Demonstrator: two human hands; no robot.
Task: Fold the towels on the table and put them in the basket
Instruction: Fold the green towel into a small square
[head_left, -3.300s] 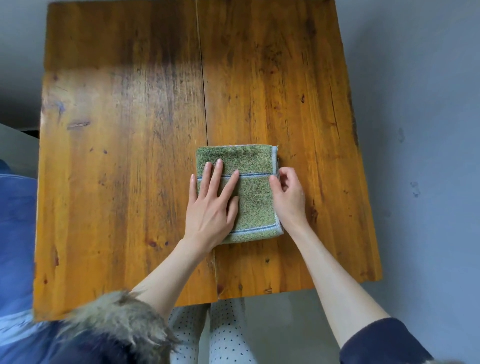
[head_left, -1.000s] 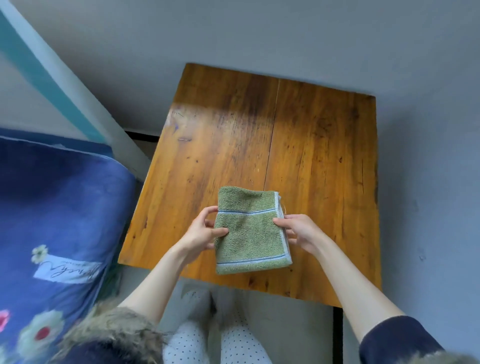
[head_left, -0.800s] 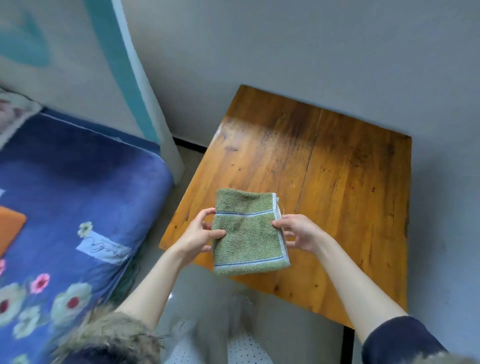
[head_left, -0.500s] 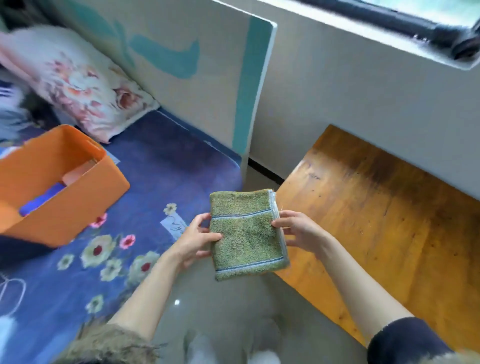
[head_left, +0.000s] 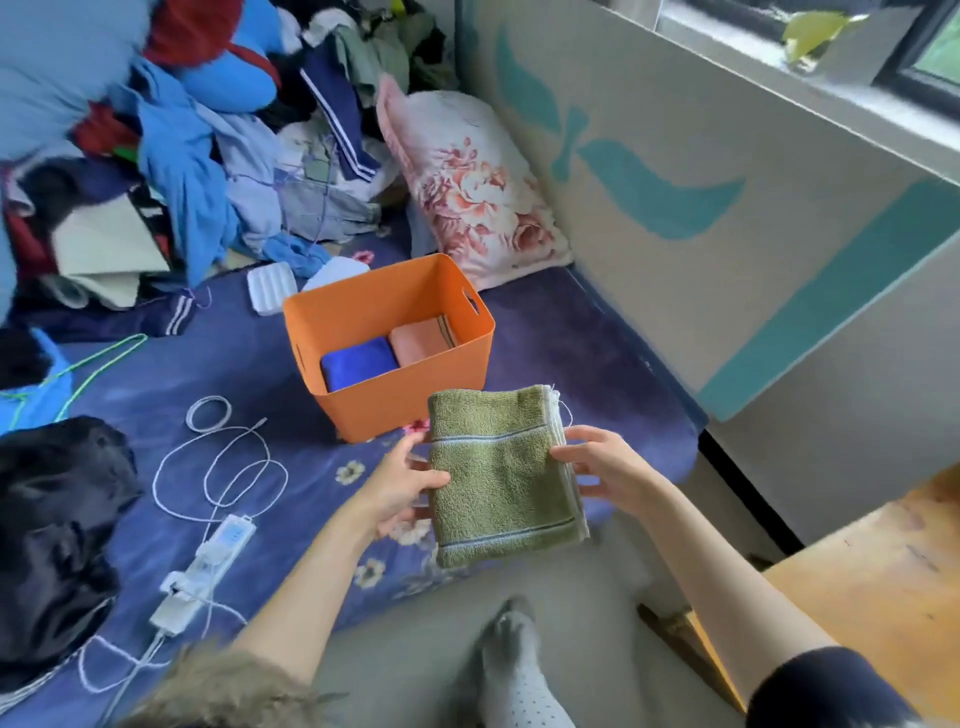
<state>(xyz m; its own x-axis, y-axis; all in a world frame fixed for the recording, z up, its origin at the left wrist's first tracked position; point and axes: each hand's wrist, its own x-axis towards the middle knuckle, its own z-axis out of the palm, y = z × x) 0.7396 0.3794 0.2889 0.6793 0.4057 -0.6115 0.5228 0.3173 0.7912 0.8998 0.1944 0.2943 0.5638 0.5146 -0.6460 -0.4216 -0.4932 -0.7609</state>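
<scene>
A folded green towel (head_left: 501, 475) with pale blue stripes hangs in the air between both hands, over the edge of a bed. My left hand (head_left: 400, 486) pinches its left edge, thumb on top. My right hand (head_left: 605, 470) grips its right edge, where the layered hems show. Just beyond the towel stands an orange basket (head_left: 410, 392) on the bed. Inside it lie a folded blue towel (head_left: 358, 364) and a folded pink towel (head_left: 421, 340). A corner of the wooden table (head_left: 872, 577) shows at the lower right.
The blue flowered bedcover (head_left: 270, 374) carries white cables and a power strip (head_left: 208, 566) at the left, a black garment (head_left: 52, 530), a heap of clothes (head_left: 182, 140) at the back and a floral pillow (head_left: 472, 187). A painted headboard panel (head_left: 701, 218) stands on the right.
The towel has been lifted off the table and carried left over the bed. The view has swung from the table to the bed, bringing the orange basket close in front of the towel.
</scene>
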